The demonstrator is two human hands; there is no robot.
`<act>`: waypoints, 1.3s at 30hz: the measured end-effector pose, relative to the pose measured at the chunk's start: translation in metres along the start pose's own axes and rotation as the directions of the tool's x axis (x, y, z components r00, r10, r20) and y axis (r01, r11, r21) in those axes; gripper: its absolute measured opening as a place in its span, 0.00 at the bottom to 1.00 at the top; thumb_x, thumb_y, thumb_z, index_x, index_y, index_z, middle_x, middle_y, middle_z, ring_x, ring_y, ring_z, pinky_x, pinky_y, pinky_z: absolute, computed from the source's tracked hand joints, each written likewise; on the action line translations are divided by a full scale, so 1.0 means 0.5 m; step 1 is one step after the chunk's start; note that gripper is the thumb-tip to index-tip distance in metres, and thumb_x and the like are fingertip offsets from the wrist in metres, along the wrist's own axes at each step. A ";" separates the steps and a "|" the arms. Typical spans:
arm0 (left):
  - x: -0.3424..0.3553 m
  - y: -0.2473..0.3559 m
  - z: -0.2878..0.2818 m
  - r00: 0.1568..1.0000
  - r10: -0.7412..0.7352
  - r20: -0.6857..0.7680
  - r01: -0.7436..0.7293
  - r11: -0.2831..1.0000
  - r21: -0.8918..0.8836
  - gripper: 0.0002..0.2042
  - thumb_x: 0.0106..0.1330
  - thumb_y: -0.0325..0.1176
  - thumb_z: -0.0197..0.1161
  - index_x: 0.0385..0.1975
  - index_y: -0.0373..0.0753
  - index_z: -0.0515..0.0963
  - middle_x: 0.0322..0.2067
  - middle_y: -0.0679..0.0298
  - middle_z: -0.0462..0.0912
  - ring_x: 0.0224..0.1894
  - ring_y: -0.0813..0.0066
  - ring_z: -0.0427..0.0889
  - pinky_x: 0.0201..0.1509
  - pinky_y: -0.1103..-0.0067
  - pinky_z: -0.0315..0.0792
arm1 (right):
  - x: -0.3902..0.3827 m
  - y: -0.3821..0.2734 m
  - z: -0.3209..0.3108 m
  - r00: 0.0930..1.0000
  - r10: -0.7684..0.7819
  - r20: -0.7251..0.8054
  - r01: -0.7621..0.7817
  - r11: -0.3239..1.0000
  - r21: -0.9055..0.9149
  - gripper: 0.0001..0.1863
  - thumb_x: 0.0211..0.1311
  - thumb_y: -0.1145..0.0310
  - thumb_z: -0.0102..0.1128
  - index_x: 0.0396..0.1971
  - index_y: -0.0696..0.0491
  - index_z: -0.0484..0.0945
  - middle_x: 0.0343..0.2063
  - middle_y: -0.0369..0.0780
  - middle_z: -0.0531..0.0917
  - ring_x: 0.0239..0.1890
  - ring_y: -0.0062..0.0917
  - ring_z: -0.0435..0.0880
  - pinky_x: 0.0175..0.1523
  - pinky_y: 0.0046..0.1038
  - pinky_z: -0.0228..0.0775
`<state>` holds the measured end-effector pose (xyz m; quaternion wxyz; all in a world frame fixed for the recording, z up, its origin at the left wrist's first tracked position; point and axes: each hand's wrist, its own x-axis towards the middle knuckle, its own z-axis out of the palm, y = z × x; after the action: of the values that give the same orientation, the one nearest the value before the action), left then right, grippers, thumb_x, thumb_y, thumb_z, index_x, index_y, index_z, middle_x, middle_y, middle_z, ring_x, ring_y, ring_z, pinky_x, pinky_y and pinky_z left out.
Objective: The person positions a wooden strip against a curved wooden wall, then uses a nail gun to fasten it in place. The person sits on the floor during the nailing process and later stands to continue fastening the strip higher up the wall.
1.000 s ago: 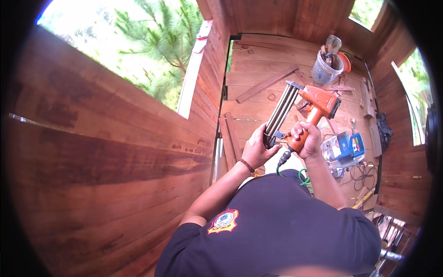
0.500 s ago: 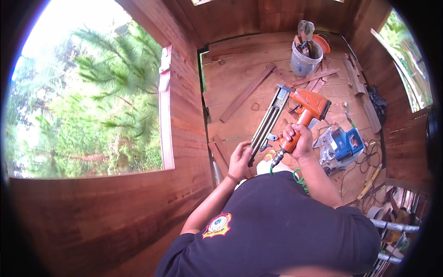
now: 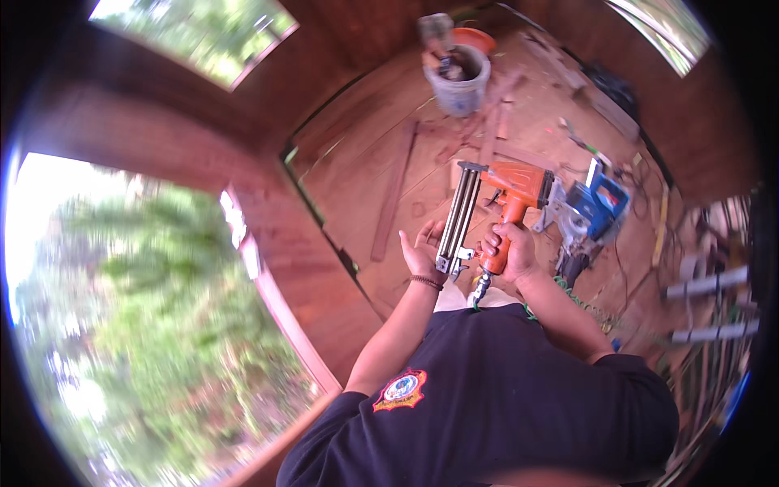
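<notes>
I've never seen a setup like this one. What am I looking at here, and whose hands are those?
There is no robot here: these are a person's own bare hands. The view comes from a wide camera worn on the head, looking down, so straight edges bend. The right hand grips an orange nail gun by its handle. The left hand is open beside the gun's metal rail; whether it touches is hard to tell. On the wooden floor are strips of wood, a blue power tool and a bucket.
</notes>
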<state>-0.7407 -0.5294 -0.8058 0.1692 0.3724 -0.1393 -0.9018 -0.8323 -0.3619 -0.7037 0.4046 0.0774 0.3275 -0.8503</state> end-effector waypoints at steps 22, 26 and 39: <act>0.605 -0.207 0.264 0.752 -0.636 -0.171 -0.550 -0.749 0.369 0.14 0.73 0.42 0.57 0.46 0.38 0.77 0.35 0.62 0.83 0.35 0.70 0.85 0.36 0.71 0.79 | -0.485 0.321 0.083 -0.459 -0.332 -0.824 0.888 -0.211 -0.409 0.05 0.62 0.73 0.56 0.29 0.56 0.71 0.18 0.36 0.71 0.23 0.24 0.74 0.34 0.30 0.70; 0.428 -0.428 0.315 0.635 -0.765 -0.105 -0.708 -0.631 0.317 0.14 0.72 0.41 0.58 0.46 0.37 0.77 0.34 0.61 0.83 0.34 0.71 0.85 0.35 0.73 0.79 | -0.564 0.456 0.162 -0.727 -0.196 -0.658 0.680 -0.334 -0.652 0.10 0.63 0.65 0.57 0.27 0.50 0.67 0.25 0.34 0.70 0.33 0.25 0.74 0.39 0.30 0.71; 0.072 -0.801 0.192 -0.109 -0.844 -0.525 -0.984 0.017 0.178 0.10 0.71 0.32 0.58 0.44 0.34 0.81 0.34 0.60 0.87 0.38 0.73 0.87 0.47 0.79 0.79 | -0.520 0.544 0.341 -0.892 0.450 -0.042 0.096 0.099 -0.990 0.03 0.68 0.69 0.50 0.40 0.47 0.68 0.24 0.31 0.62 0.27 0.22 0.63 0.49 0.33 0.64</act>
<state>-0.9142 -0.1703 -0.9137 0.5939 0.5360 0.5934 0.0891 -0.4369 -0.4263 -0.6031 0.8566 -0.4736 -0.1404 0.1492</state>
